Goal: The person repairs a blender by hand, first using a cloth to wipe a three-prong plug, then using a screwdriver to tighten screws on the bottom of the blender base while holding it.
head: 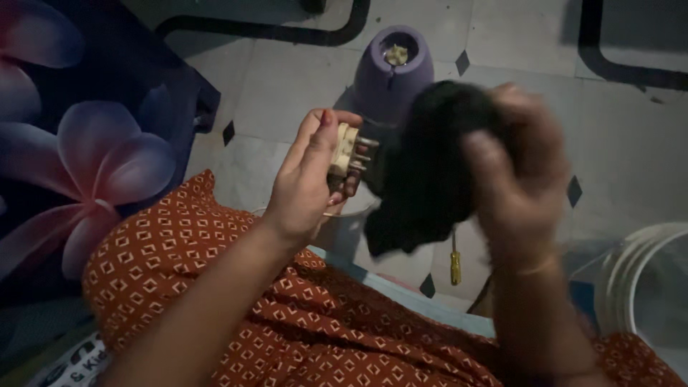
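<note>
My left hand (308,179) is clenched around a cream-coloured electrical plug (344,150), thumb across its back and fingers curled under it, with the metal pins sticking out away from my palm toward the other hand. Just past those pins, my right hand (512,172) grips a bunched black cloth (423,172); the hand is blurred, but the fingers are closed over the top of the cloth, and its loose end hangs down below my grip. The cloth sits right beside the plug's pins, and I cannot tell whether they touch. Beyond both hands, on the tiled floor (301,86), stands a purple mixer base (393,75) with its drive coupling showing on top. Below the hanging cloth, a yellow-handled screwdriver (455,264) lies on the floor. Under my left wrist is my lap in orange patterned fabric (287,322). Farther out beyond my left hand is a dark cloth printed with large pink flowers (93,158), and beyond my right forearm the rim of a white bucket (631,279).
</note>
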